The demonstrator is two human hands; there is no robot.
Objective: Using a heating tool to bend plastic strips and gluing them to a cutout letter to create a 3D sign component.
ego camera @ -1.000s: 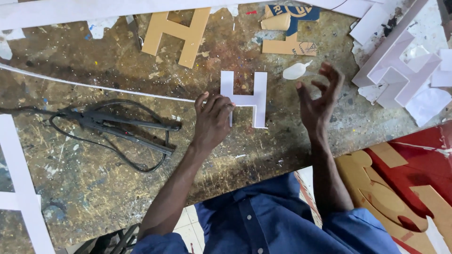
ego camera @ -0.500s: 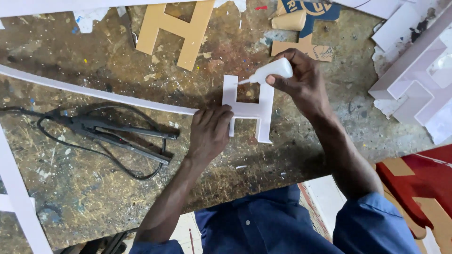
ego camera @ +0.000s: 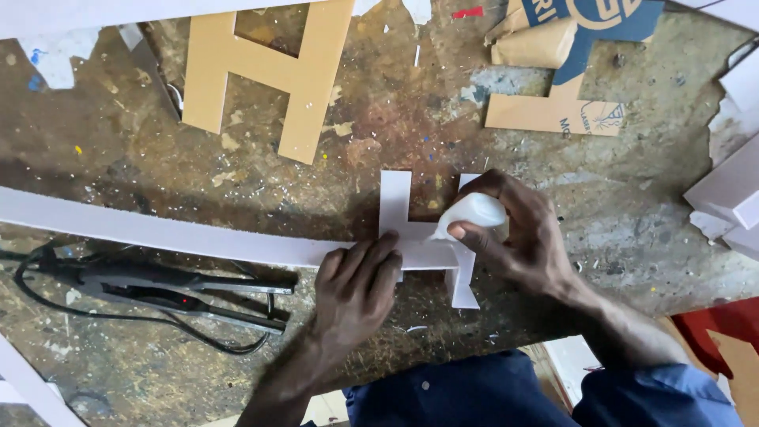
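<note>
White H-shaped letter [ego camera: 411, 237] pinned by left hand [ego camera: 356, 289] (right hand [ego camera: 526, 241] squeezes small white bottle [ego camera: 470, 213])

A sign-making workshop: a scarred, glue-spattered workbench [ego camera: 632, 237] carries cut-out letters, a tan one [ego camera: 269, 71] far left and a white one [ego camera: 427, 245] near, beside a black corded tool [ego camera: 158, 289] at left.

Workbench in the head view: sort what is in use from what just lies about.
In use:
left hand pressing on the white letter H
right hand holding the small white bottle against it
long white strip meeting the letter

Lying about:
tan letter H
black corded tool
torn cardboard
</note>
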